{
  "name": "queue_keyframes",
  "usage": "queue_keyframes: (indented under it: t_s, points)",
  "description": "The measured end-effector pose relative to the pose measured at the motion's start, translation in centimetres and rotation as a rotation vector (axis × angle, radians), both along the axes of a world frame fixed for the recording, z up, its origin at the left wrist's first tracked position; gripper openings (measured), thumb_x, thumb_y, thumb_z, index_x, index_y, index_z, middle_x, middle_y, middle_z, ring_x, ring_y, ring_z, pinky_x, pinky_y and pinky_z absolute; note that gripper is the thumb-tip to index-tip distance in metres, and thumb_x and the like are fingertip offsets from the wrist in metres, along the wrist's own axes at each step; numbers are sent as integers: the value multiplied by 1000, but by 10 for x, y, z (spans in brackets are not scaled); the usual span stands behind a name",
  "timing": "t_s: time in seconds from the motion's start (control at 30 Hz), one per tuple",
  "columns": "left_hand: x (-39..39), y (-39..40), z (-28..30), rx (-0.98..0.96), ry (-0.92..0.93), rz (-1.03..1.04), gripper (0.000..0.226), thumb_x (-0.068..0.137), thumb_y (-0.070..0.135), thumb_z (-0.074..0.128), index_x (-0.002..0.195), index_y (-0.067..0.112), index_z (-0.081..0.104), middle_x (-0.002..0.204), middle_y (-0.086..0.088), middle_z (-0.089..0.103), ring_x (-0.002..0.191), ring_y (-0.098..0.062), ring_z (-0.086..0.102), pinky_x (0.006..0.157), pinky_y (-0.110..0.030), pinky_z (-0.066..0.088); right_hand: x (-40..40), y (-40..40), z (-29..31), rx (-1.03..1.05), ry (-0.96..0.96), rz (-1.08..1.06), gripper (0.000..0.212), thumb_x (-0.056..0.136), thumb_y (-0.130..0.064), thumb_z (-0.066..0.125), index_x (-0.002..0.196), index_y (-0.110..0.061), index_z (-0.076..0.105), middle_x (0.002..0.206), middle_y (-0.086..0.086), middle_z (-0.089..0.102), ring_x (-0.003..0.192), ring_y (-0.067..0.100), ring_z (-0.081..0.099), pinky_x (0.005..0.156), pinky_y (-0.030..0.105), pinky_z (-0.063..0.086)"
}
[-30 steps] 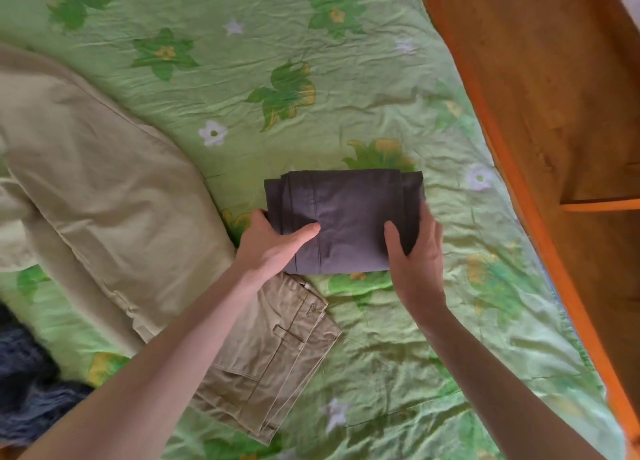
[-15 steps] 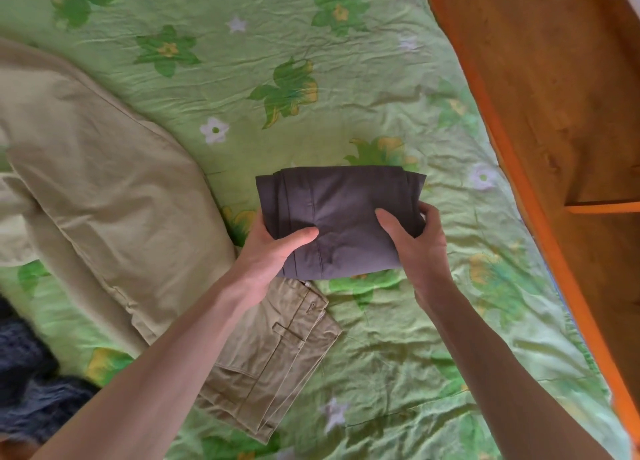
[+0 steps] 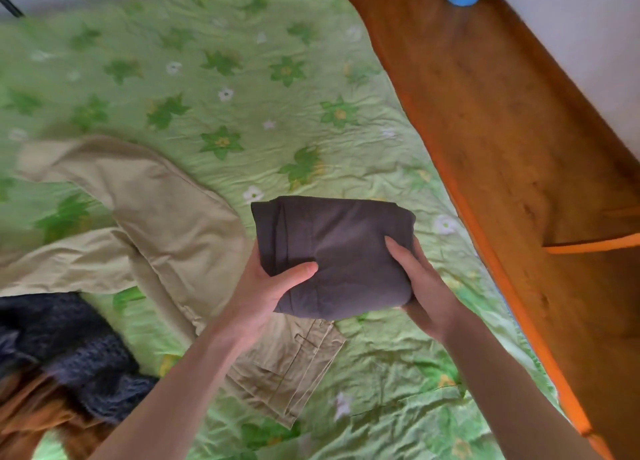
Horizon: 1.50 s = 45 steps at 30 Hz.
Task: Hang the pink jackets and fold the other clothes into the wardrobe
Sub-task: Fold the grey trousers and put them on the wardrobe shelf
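Gripping a folded dark garment [image 3: 334, 251] at the frame's centre, the left hand [image 3: 266, 290] and right hand [image 3: 420, 286] clamp its opposite ends, thumbs on top, probably so the folds hold while it is carried. Beneath and to the left, beige trousers [image 3: 166, 217] sprawl on the green flowered bedspread [image 3: 242, 78]. Dark knitwear [image 3: 69, 348] sits lower left. Wooden furniture [image 3: 502, 130] fills the right edge; no wardrobe opening shows.

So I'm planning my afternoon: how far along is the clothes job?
Done: the dark grey garment is folded. In hand: left hand and right hand grip it above the bed. Left: khaki trousers, a dark blue knit and a brown garment lie unfolded; no pink jackets visible.
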State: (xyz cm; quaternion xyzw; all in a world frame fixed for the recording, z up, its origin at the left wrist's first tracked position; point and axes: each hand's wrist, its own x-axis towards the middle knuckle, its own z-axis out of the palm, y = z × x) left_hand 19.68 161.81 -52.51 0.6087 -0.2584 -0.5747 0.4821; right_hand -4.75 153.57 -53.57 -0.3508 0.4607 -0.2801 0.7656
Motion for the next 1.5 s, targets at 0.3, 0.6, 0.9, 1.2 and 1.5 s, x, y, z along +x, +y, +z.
queue_keyframes:
  t_s: [0.3,0.6,0.9,1.2,1.5]
  points:
    - [14,57,146,-20,-168,-55,72,60,45,98,124,45,64,117,17,77,106,-2,73,72,-14,58,3,72,148,-184,96,-171,74,71,-22,96,137,-26,61,126,7,74,116,28,72,95,43,58]
    - [-15,113,255,-156,-165,-184,69,75,30,95,129,47,56,114,24,74,101,3,72,66,-14,58,-17,149,279,-214,313,-450,71,71,-66,83,133,-41,58,132,-19,66,119,7,64,107,38,50]
    - [-83,137,304,-176,-97,-305,65,77,35,94,129,42,56,116,18,76,103,-2,74,78,-28,60,-84,213,334,-415,424,-648,20,98,-48,68,106,-29,73,99,-13,79,91,9,75,74,25,59]
    - [-223,124,321,-203,-151,-180,37,82,57,82,111,47,61,106,20,73,92,2,71,80,-32,57,-207,220,345,-458,421,-724,32,103,-47,60,132,-35,63,119,-15,73,109,8,71,97,38,59]
    - [-389,81,348,-235,-192,-81,22,92,57,72,105,41,64,103,20,72,86,4,70,71,-25,51,-360,186,371,-507,532,-722,40,105,-51,53,135,-28,63,119,-13,72,110,14,70,101,46,58]
